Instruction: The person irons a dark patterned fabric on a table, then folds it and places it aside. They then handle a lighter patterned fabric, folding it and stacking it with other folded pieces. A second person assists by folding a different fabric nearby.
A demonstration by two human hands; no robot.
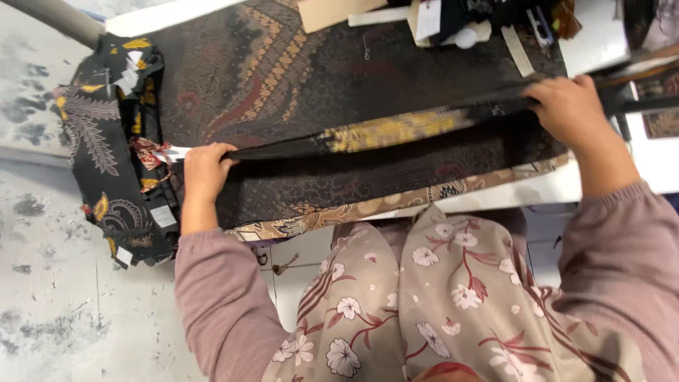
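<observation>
Near: our lap in floral trousers point(438, 297), pink sleeves either side.

Left hand point(204, 172) pinched shut on left end of folded fabric strip point(396, 131); right hand point(569, 106) closed down on its right end. Strip stretched taut across dark patterned cloth point(283, 78) on tabletop point(537, 191).

Risks, as we judge: fold slips from thin left pinch; uneven pull skews crease; cloth edge overhangs near side, may slide off.

Left: black fabric pile point(106, 141) hangs over edge, could drop.

Far: box and clutter point(460, 21) may snag cloth.

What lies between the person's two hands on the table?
In the head view, a folded edge of dark patterned fabric, with a yellow patch midway, runs from the left hand to the right hand. Both hands grip it.
</observation>
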